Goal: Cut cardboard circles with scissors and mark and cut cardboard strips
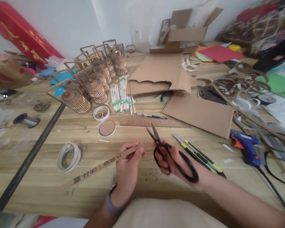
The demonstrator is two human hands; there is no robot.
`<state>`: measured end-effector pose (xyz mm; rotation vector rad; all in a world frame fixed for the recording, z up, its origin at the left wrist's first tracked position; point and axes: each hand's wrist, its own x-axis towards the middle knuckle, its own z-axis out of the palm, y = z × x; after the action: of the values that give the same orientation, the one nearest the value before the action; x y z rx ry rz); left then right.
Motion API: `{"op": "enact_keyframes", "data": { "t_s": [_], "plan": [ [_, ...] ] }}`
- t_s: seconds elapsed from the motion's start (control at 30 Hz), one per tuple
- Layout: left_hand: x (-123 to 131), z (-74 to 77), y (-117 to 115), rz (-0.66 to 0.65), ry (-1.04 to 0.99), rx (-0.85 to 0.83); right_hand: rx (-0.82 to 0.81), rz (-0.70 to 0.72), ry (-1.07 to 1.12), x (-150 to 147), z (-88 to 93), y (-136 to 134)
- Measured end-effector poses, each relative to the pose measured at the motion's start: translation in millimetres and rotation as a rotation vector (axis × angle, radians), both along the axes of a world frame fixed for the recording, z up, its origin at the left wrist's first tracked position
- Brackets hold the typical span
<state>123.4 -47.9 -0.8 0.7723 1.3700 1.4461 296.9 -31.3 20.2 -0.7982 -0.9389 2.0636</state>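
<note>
Pinched in my left hand (129, 167) is a long brown cardboard strip (97, 169) with dark printed characters; its far end reaches down to the left above the table. My right hand (167, 160) grips black-handled scissors (156, 139), whose blades stand apart and point up and away. The blades are close to the strip's near end but not around it. In front of the hands lie a flat brown cardboard piece (154, 122) and a pen (152, 116). A yellow-and-black utility knife (199, 155) lies right of my right hand.
Several small woven lanterns (95, 88) with handles stand at the back left. White paper rings (68, 157) lie on the left. Cut cardboard sheets (199, 112) fill the back middle. A blue glue gun (245, 147) with its cord lies at the right, near heaped brown strips (244, 79).
</note>
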Motion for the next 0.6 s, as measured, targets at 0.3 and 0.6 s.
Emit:
{"op": "enact_keyframes", "data": {
  "t_s": [0.3, 0.6],
  "plan": [
    [2.6, 14.0, -4.9, -0.032, 0.328, 0.031, 0.162, 0.07, -0.203, -18.9, -13.1, -32.2],
    [3.9, 15.3, -5.0, -0.07, 0.303, 0.038, 0.292, 0.039, -0.346, -18.1, -7.5, -31.4]
  ]
}}
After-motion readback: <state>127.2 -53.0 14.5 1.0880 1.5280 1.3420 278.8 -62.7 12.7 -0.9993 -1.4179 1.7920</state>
